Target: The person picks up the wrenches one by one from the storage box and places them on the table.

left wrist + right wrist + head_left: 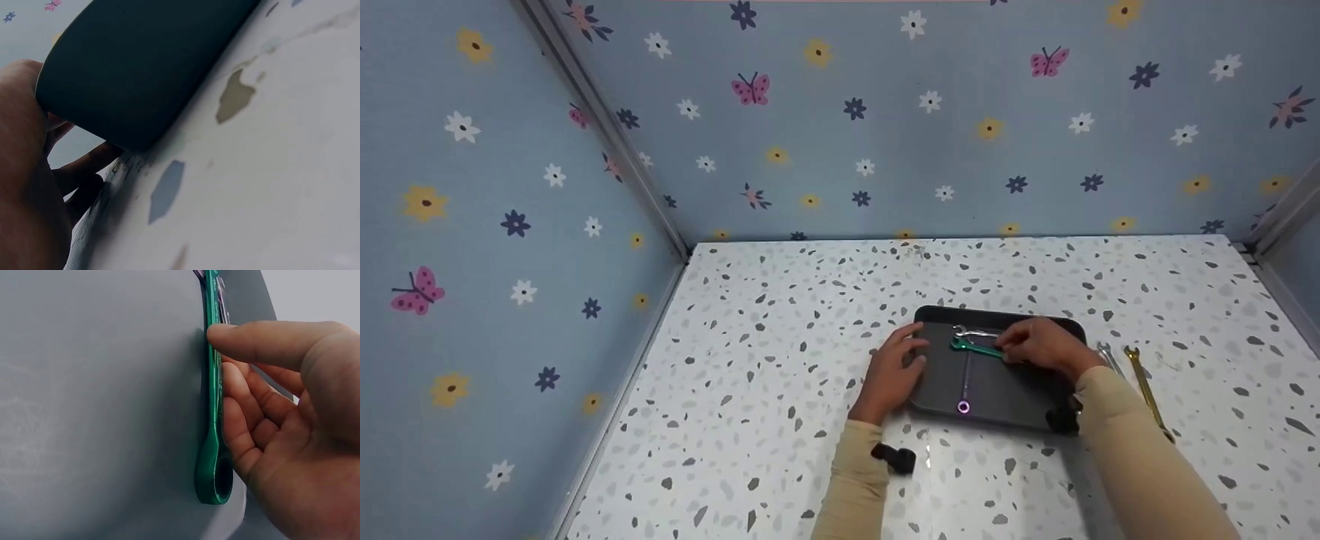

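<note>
A dark grey tray (1012, 401) lies on the speckled table. At its left edge my left hand (889, 375) grips the side wall, and the left wrist view shows fingers by the tray's lower corner (126, 132). My right hand (1039, 345), over the tray, pinches a green combination wrench (979, 349) between thumb and fingers. Its ring end (211, 475) shows below the fingers in the right wrist view. Just behind it lies a silver wrench (979, 333), partly hidden by the right hand. A purple wrench (965, 386) lies lengthwise in the tray, ring end towards me.
To the tray's right, a gold wrench (1144, 382) and another silver wrench (1106, 354) lie on the table (765, 420), the latter partly covered by the right arm. Patterned panels (885, 150) rise behind and at the left.
</note>
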### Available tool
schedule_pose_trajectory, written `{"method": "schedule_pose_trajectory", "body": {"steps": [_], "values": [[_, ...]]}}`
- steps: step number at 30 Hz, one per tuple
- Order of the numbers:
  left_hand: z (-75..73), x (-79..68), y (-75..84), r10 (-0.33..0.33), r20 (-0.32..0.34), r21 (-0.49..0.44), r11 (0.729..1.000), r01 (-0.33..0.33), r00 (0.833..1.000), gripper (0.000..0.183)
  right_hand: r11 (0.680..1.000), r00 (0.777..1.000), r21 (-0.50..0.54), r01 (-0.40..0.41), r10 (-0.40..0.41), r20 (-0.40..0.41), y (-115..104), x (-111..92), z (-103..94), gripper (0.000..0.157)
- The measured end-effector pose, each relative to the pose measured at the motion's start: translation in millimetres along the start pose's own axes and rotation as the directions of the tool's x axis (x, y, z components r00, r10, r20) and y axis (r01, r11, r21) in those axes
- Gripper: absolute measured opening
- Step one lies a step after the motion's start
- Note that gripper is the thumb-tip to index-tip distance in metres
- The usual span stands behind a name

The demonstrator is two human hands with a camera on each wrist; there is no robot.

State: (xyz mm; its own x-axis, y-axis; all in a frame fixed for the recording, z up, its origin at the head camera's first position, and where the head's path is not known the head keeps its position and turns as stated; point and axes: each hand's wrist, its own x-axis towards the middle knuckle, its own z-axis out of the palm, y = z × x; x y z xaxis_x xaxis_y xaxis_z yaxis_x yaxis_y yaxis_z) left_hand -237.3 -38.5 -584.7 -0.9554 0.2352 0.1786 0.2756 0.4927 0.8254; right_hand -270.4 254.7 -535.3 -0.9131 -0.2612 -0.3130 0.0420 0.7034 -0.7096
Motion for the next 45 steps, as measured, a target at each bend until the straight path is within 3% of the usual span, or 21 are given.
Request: {"method": "schedule_pose_trajectory", "body": {"steps": [20, 30, 37, 45], "values": [[1.1, 2.8, 0.3, 0.004, -0.003, -0.013, 1.000, -0.004, 1.000, 0.028, 0.994, 0.997, -0.085, 0.067, -0.065, 0.030, -2.6, 1.4, -0.1, 0.028], [0.0, 0.9, -0.7, 0.012, -0.003, -0.001, 1.000, -0.012, 1.000, 0.028, 0.998, 0.998, -0.041, 0.039, -0.037, 0.050, -4.3, 2.0, 2.6, 0.030], [0.4, 0.6, -1.2, 0.018, 0.003, -0.012, 1.000, -0.018, 1.000, 0.028, 0.995, 0.996, -0.062, 0.076, -0.074, 0.041, -4.7, 0.1, 3.6, 0.022], [0.7, 0.8, -1.4, 0.015, -0.001, 0.007, 1.000, -0.015, 1.000, 0.028, 0.996, 0.995, -0.021, 0.086, -0.085, 0.047, -3.8, -0.5, 5.3, 0.024]]}}
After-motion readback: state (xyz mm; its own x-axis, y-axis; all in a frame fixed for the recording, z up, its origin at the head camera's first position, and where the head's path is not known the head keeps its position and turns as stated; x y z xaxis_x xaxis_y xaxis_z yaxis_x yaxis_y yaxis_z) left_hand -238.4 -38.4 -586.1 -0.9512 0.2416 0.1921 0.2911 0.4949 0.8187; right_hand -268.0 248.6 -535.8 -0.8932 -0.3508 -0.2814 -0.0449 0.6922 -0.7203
